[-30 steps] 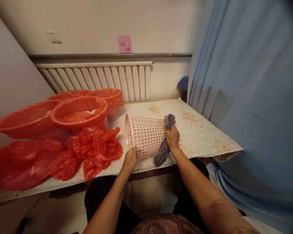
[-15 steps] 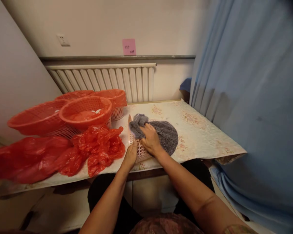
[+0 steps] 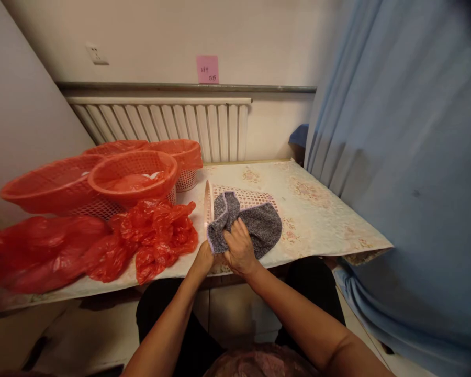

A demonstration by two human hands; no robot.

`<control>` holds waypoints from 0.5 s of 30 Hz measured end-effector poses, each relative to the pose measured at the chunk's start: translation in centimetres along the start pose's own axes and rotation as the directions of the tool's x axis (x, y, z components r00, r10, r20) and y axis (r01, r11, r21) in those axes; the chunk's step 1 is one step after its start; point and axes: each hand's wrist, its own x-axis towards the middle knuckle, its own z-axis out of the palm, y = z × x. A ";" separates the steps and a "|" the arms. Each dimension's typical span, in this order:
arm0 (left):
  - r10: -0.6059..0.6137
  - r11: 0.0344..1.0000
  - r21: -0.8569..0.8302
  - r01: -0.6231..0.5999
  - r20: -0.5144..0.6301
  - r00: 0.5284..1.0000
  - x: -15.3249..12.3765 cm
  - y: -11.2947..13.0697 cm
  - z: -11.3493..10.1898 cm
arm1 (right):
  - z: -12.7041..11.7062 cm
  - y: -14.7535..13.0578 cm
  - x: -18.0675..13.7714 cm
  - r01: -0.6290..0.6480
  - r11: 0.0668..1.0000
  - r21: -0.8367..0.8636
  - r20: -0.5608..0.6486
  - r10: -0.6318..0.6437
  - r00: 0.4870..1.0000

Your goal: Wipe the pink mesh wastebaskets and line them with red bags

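Observation:
A pale pink perforated plastic basket [image 3: 241, 193] lies on its side on the table, its rim facing left. Draped over its near side is a grey cloth [image 3: 262, 226] with a light purple edge. My right hand [image 3: 241, 248] is closed on a bunched part of this cloth, pressed against the basket. Close by, my left hand [image 3: 204, 257] is at the near side of the basket's rim. The cloth covers its fingertips, so its hold on the rim is partly hidden.
Several baskets lined with red bags, one a front basket [image 3: 133, 180], stand at the left. Crumpled red plastic bags [image 3: 160, 235] lie before them on the flowered tablecloth [image 3: 310, 188]. A radiator [image 3: 160, 125] is behind; a blue curtain [image 3: 396, 173] hangs at the right.
My right hand has moved down toward me with the cloth, from the basket's upper side to its near side. More of the basket's top shows. My left hand has shifted slightly down and left.

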 end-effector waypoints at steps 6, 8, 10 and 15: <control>0.055 0.989 0.136 -0.064 0.067 0.996 -0.9 -1.6 -0.1 | -0.1 3.0 2.0 -0.070 0.997 -0.024 -0.011 0.070 0.997; 0.045 0.988 0.146 -0.052 0.055 0.997 -0.7 -1.5 0.0 | -0.4 5.1 2.4 -0.127 0.991 -0.035 -0.038 0.125 0.991; 0.035 0.989 0.144 -0.040 0.035 0.999 -0.4 -1.4 0.0 | -0.9 7.5 2.5 -0.197 0.978 -0.064 -0.067 0.193 0.979; 0.048 0.989 0.138 -0.056 0.055 0.997 -0.1 -1.8 0.2 | -3.0 12.5 1.4 -0.419 0.896 -0.147 -0.185 0.391 0.902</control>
